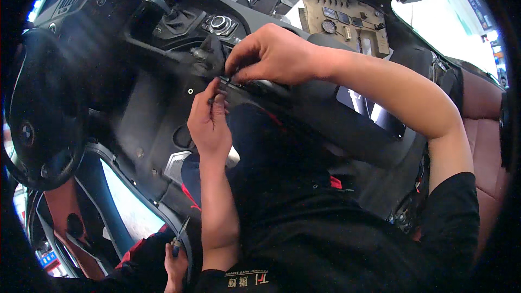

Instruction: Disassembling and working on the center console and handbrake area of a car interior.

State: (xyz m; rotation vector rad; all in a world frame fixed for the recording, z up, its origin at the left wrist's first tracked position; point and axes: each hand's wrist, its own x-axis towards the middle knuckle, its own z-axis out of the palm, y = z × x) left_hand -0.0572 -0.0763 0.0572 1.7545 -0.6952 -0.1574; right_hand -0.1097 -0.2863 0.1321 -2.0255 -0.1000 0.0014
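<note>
both hands meet over small part at car console

inside a car, the fingertips of a person's left hand (210,127) and right hand (277,57) come together at a small dark piece (225,82) by the near edge of the center console (163,46). the fingers of both are bent; whether either grip is closed on the piece cannot be told, as the fingers partly hide it. beyond them on the console stand a gear lever (156,1), toward the far corner, and a round control knob (220,23). a tan panel (320,8) with dark fittings lies past the console's far edge. at lower left, a co-worker's hand (175,267) grasps a tool (176,248) with a slender metal end.
</note>
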